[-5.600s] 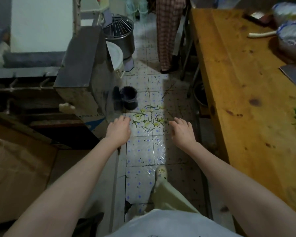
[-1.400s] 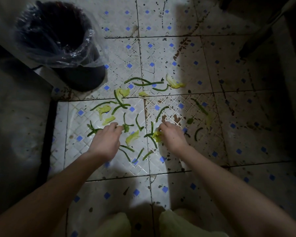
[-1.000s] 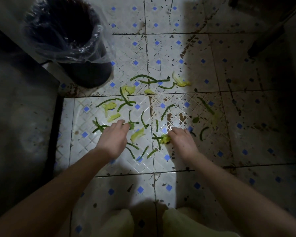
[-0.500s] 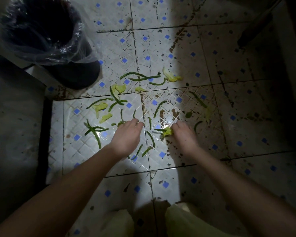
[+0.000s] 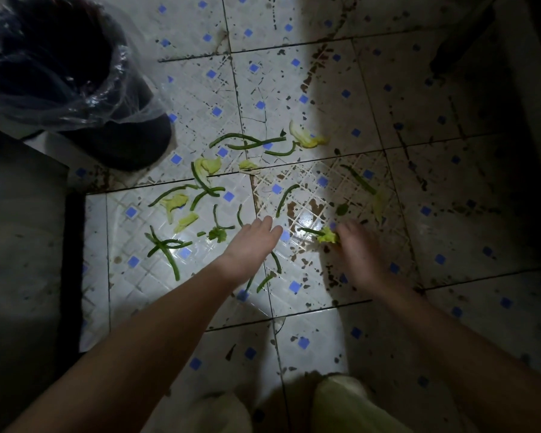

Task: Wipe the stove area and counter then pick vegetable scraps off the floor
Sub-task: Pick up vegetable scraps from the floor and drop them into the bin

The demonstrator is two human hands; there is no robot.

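Observation:
Vegetable scraps, green strips and pale yellow-green leaf bits, lie scattered over the white floor tiles with blue dots. My left hand reaches flat over the middle of the scraps, fingers stretched and together, holding nothing I can see. My right hand is blurred, low at the floor, its fingers pinched on a small bunch of leaf and green strip scraps. More green strips lie between my wrists.
A black bin with a clear plastic liner stands at the upper left, close to the scraps. A dark cabinet side borders the left. The floor to the right is dirty and in shadow. My feet show at the bottom.
I have crouched down to the floor. My left hand slid right across the scraps toward the middle. My right hand has stayed on the leaf bunch it gathered.

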